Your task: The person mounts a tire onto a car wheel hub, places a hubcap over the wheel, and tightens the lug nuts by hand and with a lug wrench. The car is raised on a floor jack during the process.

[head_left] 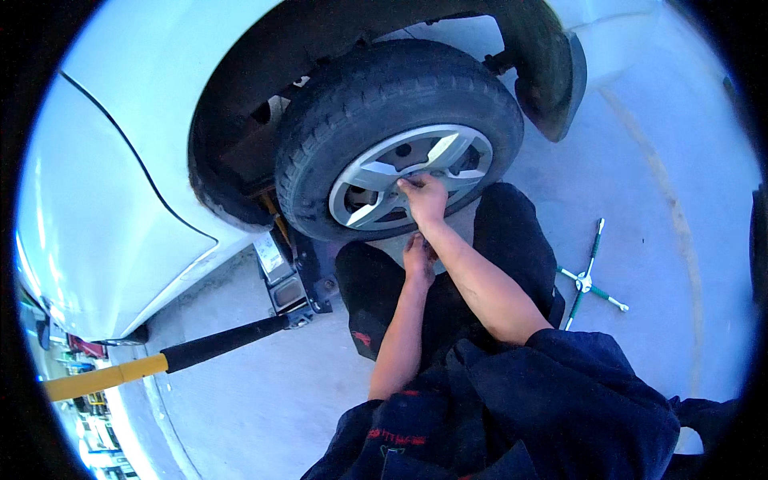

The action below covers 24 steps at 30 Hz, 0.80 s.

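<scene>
In front of me a car wheel sits in the wheel arch, its black tire (pixel 336 120) round a silver spoked rim (pixel 448 148). My right hand (pixel 426 200) reaches to the middle of the rim, thumb and fingers pinched together near the hub. What they hold, if anything, is too small to make out. Lower down, between my knees and just below the tire, my left hand (pixel 418 260) is curled with its palm side partly hidden. Whatever lies in its fingers does not show.
The pale car body (pixel 120 176) fills the left and top. A floor jack (pixel 288 288) stands beside the wheel, its yellow and black handle (pixel 192 352) reaching left. A four-way lug wrench (pixel 585 282) lies on the floor to my right. A mud flap (pixel 552 96) hangs behind the wheel.
</scene>
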Each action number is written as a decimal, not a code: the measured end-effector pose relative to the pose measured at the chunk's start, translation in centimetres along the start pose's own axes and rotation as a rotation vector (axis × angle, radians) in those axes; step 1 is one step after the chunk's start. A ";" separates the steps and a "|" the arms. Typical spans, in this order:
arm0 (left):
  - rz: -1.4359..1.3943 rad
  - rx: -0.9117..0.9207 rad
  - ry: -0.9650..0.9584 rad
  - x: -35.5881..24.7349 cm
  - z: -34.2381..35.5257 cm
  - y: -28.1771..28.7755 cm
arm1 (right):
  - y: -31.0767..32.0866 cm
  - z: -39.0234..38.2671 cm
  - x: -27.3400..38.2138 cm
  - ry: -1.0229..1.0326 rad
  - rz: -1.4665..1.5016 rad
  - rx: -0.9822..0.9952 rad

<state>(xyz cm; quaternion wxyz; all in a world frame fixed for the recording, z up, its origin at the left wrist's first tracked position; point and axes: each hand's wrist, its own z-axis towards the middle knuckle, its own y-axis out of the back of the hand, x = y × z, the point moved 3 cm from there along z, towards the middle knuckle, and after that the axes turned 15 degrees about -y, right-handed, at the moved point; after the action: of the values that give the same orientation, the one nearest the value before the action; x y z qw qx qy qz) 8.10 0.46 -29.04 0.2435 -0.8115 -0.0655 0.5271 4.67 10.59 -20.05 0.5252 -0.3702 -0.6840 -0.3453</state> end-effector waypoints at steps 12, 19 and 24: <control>0.003 0.081 -0.004 1.9 1.5 2.3 | -2.0 -0.4 -1.5 -0.408 0.733 0.242; 0.029 -0.013 0.031 0.6 0.3 1.3 | -2.4 0.4 -2.2 -0.861 1.106 0.453; 0.037 -0.031 0.034 0.8 0.5 1.6 | -2.7 1.1 -2.3 -0.986 1.235 0.552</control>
<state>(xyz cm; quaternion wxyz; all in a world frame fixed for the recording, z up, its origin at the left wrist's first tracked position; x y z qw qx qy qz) 7.74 -0.52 -30.60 0.2224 -0.8251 -0.0544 0.5164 2.19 9.90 -22.76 0.3326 -0.6450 -0.5697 0.3858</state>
